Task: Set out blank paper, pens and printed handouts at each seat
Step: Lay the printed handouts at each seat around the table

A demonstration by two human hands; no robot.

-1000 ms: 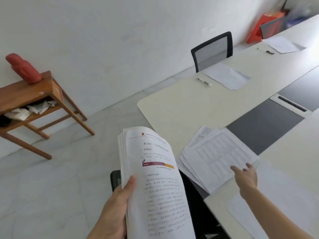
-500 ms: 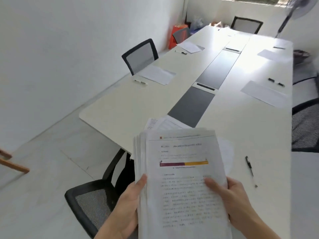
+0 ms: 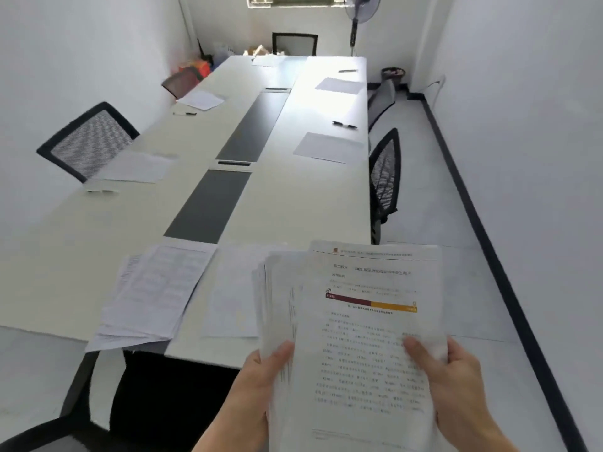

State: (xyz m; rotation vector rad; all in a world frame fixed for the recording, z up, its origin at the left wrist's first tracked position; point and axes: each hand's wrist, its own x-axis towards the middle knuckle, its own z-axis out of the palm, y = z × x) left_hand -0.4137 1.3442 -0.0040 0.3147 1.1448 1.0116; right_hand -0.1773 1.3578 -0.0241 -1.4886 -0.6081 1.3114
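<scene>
I hold a thick stack of printed handouts (image 3: 362, 337) upright in front of me; its top page carries a red and yellow bar. My left hand (image 3: 257, 386) grips the stack's left edge and my right hand (image 3: 453, 383) grips its right edge, thumbs on the top page. On the near end of the long white table (image 3: 293, 203) lie a fanned pile of printed sheets (image 3: 146, 295) and a single sheet (image 3: 231, 295). Farther along, blank paper (image 3: 326, 146) with a pen (image 3: 344, 124) marks a right-side seat, and paper (image 3: 133, 166) with a pen (image 3: 99, 191) marks a left-side seat.
Black mesh chairs stand at the left (image 3: 86, 141), the right (image 3: 385, 177) and the far end (image 3: 295, 44). A chair back (image 3: 36, 435) is at my lower left. A dark strip (image 3: 222, 190) runs down the table's middle. A standing fan (image 3: 359, 14) is in the far corner.
My view has swung right, from the wall and wooden side table to the table's full length. My right hand left the pile on the table and took hold of the stack's right edge.
</scene>
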